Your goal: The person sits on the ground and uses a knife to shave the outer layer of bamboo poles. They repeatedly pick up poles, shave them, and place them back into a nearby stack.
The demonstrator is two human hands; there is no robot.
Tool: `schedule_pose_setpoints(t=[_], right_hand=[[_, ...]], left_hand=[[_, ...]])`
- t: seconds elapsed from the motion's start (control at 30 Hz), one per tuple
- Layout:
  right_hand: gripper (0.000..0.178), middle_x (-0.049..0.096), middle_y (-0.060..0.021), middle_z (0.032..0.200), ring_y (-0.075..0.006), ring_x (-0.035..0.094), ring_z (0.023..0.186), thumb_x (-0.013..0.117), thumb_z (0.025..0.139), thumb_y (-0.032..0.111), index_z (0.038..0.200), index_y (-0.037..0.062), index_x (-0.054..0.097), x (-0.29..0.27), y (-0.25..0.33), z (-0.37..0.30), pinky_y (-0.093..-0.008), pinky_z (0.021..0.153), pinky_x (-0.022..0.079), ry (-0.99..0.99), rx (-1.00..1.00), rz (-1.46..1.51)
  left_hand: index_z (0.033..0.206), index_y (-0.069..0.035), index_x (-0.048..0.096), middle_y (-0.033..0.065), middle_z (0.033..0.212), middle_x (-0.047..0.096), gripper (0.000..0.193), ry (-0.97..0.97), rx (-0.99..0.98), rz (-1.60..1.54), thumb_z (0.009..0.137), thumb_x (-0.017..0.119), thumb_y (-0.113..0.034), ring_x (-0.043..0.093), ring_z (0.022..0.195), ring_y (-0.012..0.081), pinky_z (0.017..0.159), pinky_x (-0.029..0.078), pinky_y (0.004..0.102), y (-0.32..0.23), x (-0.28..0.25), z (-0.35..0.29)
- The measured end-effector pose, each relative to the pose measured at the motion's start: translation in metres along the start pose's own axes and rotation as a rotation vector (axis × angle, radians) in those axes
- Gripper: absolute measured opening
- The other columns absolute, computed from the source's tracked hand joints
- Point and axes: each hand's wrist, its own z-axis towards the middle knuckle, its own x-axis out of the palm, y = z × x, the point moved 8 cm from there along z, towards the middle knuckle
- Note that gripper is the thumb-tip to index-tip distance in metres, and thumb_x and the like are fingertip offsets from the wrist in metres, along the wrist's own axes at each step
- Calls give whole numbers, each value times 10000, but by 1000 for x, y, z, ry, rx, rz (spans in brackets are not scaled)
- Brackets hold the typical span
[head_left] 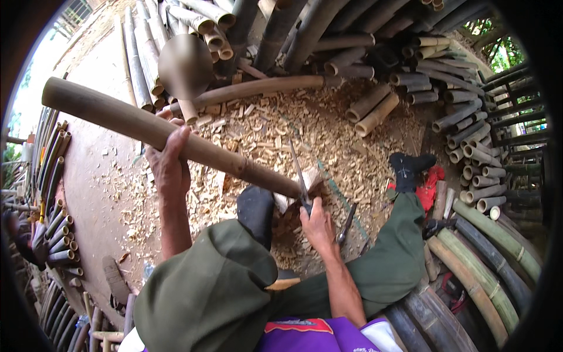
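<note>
A long brown bamboo pole [217, 155] slants down from the upper left toward the middle. My left hand [170, 155] is wrapped round it from below, partway along its length. The pole's lower end meets a pale, cut wooden block [314, 178] among the chips, beside my dark shoe [255, 214]. My right hand [319, 227] grips a knife [298, 167] by its dark handle. Its narrow blade points up and away, crossing close by the pole's lower end; whether it touches the bamboo I cannot tell.
Wood chips [264, 129] cover the ground ahead. Another dark-handled tool [347, 223] lies right of my right hand. Two short bamboo pieces [377, 114] lie farther off. Stacked bamboo tubes [478, 146] line the right side, with red cloth [431, 188] by my other foot.
</note>
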Motion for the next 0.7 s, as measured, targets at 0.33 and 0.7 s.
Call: schedule_pose_setpoints(t=[0.33, 0.7], right_hand=[[332, 717, -251, 848, -468, 712, 759, 638, 1015, 291, 1123, 15, 487, -7, 4, -8, -552, 618, 542, -140, -83, 124], [315, 689, -208, 775, -461, 701, 728, 652, 1014, 267, 1154, 24, 508, -42, 25, -26, -511, 637, 555, -301, -231, 437]], left_hand=[[1104, -29, 615, 64, 942, 668, 411, -309, 188, 141, 800, 892, -17, 677, 811, 170, 753, 582, 315, 4, -26, 7], [1150, 5, 598, 78, 941, 670, 401, -291, 233, 247, 845, 856, -21, 690, 835, 175, 759, 587, 314, -4, -23, 1]])
